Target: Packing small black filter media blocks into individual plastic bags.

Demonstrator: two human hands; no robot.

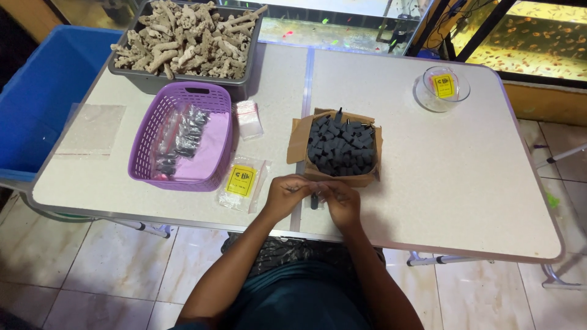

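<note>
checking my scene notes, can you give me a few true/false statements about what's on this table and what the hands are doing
1. The open cardboard box holds dark grey cylindrical pieces. True.
2. The purple plastic basket stands right of the box. False: it stands to the left.
3. The left hand and right hand meet over a small dark piece at the table's near edge. True.
4. The clear glass bowl is full of pale porous chunks. False: those fill the grey plastic tub; the bowl holds a yellow label.

Bare forearms, a dark teal shirt [299, 302], no sleeves visible.
</note>
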